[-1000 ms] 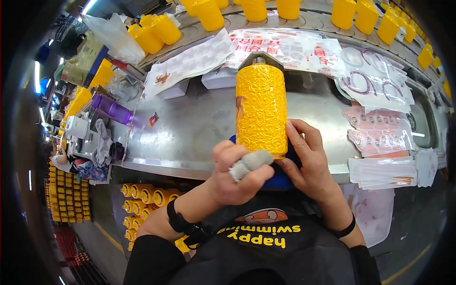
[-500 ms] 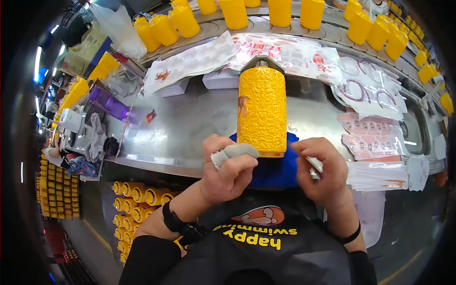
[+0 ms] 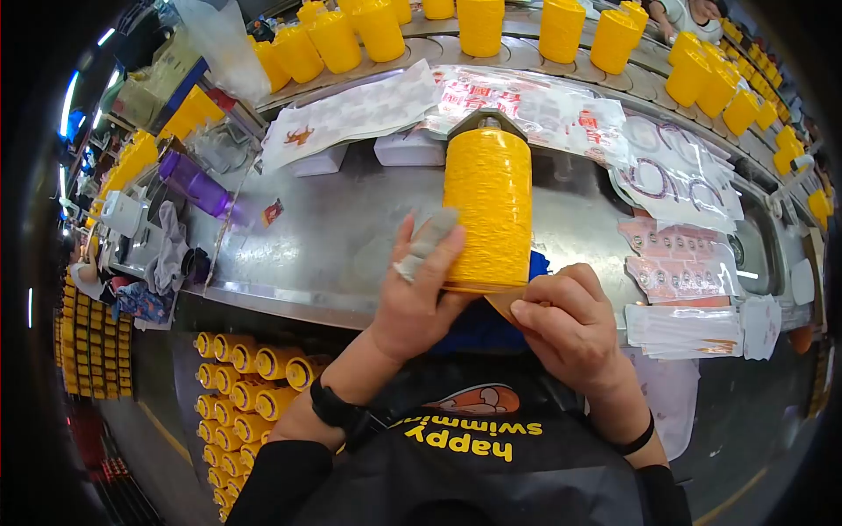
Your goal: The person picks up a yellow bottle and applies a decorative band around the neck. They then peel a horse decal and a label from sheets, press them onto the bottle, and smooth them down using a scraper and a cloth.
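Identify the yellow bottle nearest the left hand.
The textured yellow bottle over the steel workbench, with the left hand at its side; the other bottles sit farther off.

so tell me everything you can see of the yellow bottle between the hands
The yellow bottle looks roughly cylindrical, with a bumpy, glossy relief surface; its material is uncertain. It lies lengthwise over the metal worktop, its base toward the person and its far end at a dark angular bracket. The left hand touches its left side near the base; the right hand pinches a thin strip by the base edge.
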`<control>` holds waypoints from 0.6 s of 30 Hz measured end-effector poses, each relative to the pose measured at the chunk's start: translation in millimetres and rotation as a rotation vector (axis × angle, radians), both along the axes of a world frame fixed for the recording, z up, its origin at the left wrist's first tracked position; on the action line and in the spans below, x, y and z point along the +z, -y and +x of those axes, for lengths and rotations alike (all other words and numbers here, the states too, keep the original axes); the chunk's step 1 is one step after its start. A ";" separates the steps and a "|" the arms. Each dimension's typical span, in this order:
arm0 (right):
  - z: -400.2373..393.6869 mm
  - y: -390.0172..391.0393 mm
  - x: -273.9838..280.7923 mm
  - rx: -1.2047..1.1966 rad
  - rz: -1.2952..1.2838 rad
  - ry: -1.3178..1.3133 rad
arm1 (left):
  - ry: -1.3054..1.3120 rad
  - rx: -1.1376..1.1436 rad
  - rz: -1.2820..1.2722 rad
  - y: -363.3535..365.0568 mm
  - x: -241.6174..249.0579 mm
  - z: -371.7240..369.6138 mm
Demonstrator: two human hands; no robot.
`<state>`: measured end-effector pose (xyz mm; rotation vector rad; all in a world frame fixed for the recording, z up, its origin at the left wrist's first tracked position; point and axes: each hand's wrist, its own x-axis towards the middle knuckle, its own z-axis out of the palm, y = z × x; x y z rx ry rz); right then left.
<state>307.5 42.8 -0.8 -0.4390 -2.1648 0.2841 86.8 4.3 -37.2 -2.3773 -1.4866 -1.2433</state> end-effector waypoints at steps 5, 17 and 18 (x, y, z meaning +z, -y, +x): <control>1.5 -1.1 -4.5 0.000 -0.034 -0.035 | -0.138 0.078 0.016 1.9 21.6 10.6; 5.2 -5.0 -13.2 0.033 -0.088 -0.075 | -0.141 0.004 -0.060 -4.6 30.7 14.4; 5.9 -5.4 -13.4 0.038 -0.091 -0.075 | -0.117 0.005 -0.052 -5.4 26.7 13.1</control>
